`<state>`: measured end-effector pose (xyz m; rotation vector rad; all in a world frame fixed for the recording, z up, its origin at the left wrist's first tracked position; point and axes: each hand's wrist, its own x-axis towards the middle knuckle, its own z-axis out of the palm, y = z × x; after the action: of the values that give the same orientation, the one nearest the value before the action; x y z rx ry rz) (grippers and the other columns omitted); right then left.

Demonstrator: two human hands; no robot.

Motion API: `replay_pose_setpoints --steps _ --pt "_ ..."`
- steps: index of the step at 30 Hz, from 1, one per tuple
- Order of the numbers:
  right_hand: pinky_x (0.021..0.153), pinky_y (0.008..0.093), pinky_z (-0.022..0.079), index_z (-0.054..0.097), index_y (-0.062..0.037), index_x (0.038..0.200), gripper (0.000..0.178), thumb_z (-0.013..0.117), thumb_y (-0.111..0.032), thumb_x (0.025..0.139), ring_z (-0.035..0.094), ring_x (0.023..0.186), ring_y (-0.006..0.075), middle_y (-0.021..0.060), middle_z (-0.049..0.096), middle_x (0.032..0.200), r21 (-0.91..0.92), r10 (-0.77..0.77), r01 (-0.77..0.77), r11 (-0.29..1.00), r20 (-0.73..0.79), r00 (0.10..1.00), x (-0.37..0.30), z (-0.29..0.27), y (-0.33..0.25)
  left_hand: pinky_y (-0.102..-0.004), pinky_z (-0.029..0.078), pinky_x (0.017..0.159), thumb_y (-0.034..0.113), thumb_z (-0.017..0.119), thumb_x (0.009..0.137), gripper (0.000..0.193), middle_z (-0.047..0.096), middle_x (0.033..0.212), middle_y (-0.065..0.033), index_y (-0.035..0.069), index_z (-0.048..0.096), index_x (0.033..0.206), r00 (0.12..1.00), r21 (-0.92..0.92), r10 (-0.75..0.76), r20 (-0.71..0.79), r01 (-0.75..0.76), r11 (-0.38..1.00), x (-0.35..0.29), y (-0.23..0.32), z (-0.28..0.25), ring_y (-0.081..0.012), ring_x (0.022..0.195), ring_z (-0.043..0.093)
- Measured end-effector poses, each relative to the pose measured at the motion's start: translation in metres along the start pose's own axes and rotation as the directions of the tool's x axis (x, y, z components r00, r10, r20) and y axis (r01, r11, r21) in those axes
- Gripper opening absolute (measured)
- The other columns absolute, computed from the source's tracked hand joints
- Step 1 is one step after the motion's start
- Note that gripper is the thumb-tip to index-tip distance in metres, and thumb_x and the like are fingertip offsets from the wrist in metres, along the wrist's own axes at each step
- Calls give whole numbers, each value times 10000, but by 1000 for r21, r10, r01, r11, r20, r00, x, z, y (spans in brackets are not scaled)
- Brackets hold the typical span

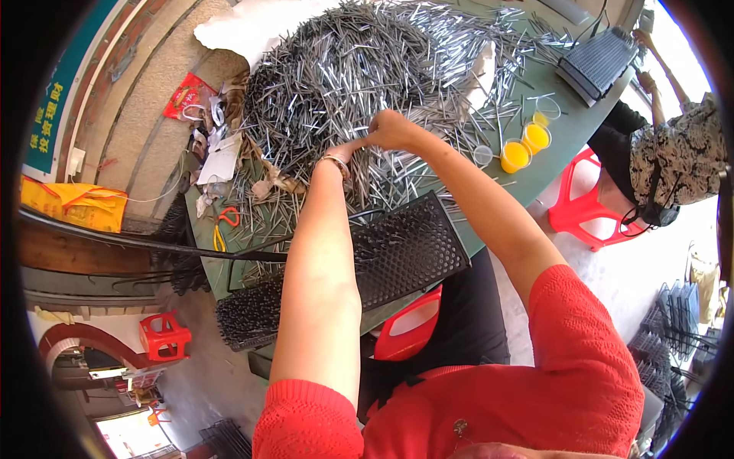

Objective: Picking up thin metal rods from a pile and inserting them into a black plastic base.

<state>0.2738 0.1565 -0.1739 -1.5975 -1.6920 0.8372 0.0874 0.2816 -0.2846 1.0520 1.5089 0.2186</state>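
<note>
While your left hand (342,155) and right hand (390,128) meet, fingers pinched on a few thin metal rods (359,69) at the heap's near edge, you look early on: the perforated black tray (405,249) at the table's (569,134) near edge seems partly filled, and most rods remain heaped.

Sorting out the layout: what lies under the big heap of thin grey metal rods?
The heap of grey metal rods rests on a green table; its surface beneath the heap is covered.
</note>
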Motion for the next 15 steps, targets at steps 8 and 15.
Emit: replay_pose_setpoints --steps 8,15 --pt "892 374 461 491 77 1249 1060 809 -611 508 589 1026 337 262 575 1161 -21 127 -125 992 176 976 -51 2 67 -397 472 849 442 767 616 902 545 1227 -238 -103 460 1267 979 173 73 -189 -40 984 -57 25 51 -298 1033 584" --pt "854 389 479 335 72 1336 1035 843 -362 546 602 1014 327 274 584 1128 215 -58 76 974 -92 994 -35 47 37 -402 513 574 235 771 700 468 630 875 -143 -52 560 1004 957 -479 252 -140 -289 829 -68 46 35 -252 726 645"
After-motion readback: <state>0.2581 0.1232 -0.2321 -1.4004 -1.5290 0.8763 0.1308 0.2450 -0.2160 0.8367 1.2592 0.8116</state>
